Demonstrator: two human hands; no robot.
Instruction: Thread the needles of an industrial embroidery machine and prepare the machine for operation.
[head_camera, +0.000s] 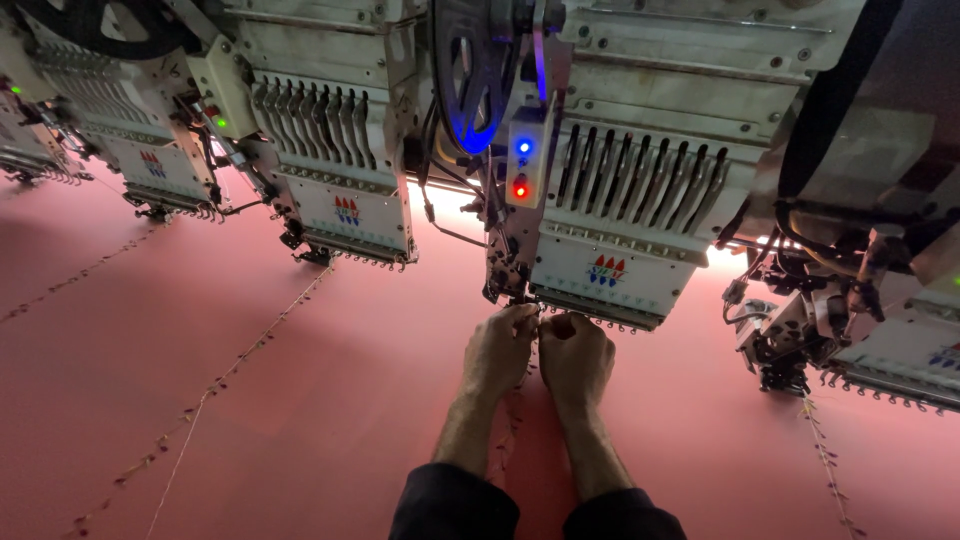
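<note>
Head view, looking down along both forearms to a row of embroidery machine heads above a stretched pink cloth (300, 400). The left hand (500, 350) and the right hand (577, 355) lie side by side, knuckles up, fingers curled and drawn together at the tips just under the needle row (590, 318) of the nearest machine head (610, 200). The fingertips meet at a point directly ahead of the hands, where a thin thread or trim appears to be pinched; the thread itself is too fine to make out, so what each hand grips cannot be told for certain.

Judged from the pose, the step in hand is fine work at the needles, such as threading or mending a break. The next move calls for a steady, small pull kept clear of the needle points.

A stitched line (515, 420) runs back from the fingertips between the two wrists. To the left of the hands a second machine head (340, 150) stands over another stitched line (240, 360); to the right a third machine head (880, 340) crowds in. A control box (521, 165) with blue and red lights sits above the left hand. Dim light and the overhanging casing hide much of the needle area.
</note>
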